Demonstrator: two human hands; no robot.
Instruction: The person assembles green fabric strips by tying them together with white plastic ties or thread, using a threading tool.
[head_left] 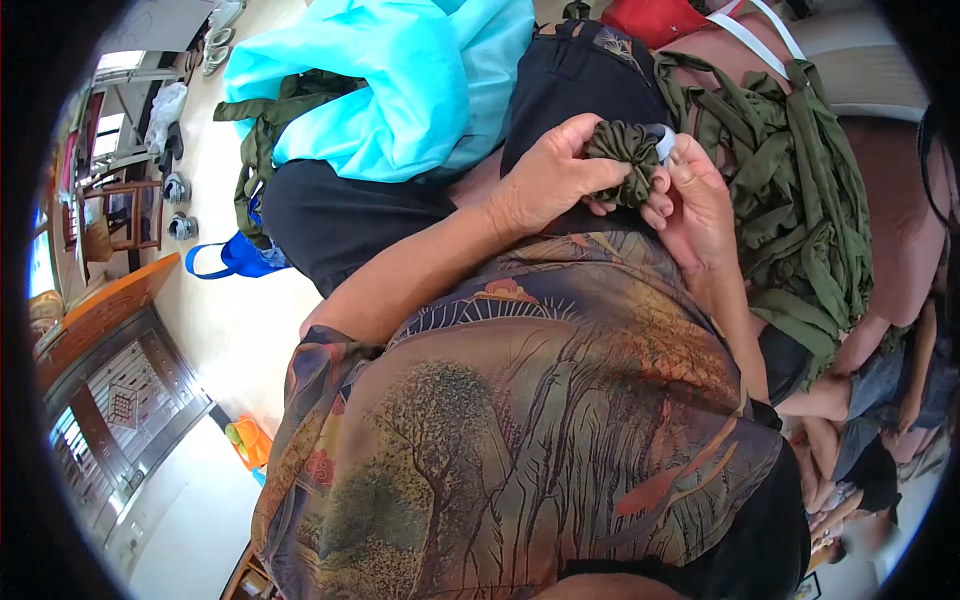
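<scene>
A gathered dark green fabric ring (pixel 622 160), bunched in tight folds, is held between my two hands above my lap. My left hand (pixel 556 172) grips its left side with the thumb across the folds. My right hand (pixel 692 190) is closed at its right edge, thumb and fingers pinched beside a small whitish piece (pixel 664 142). What exactly lies between the right fingertips is partly hidden. Long green fabric strips (pixel 790 190) lie heaped just right of my right hand.
Bright turquoise cloth (pixel 400 90) spreads over the upper left, with more green strips (pixel 258 150) beside it. A blue bag (pixel 238 257) rests on the floor at left. A red item with white straps (pixel 655 20) is at the top. Other people sit at the lower right.
</scene>
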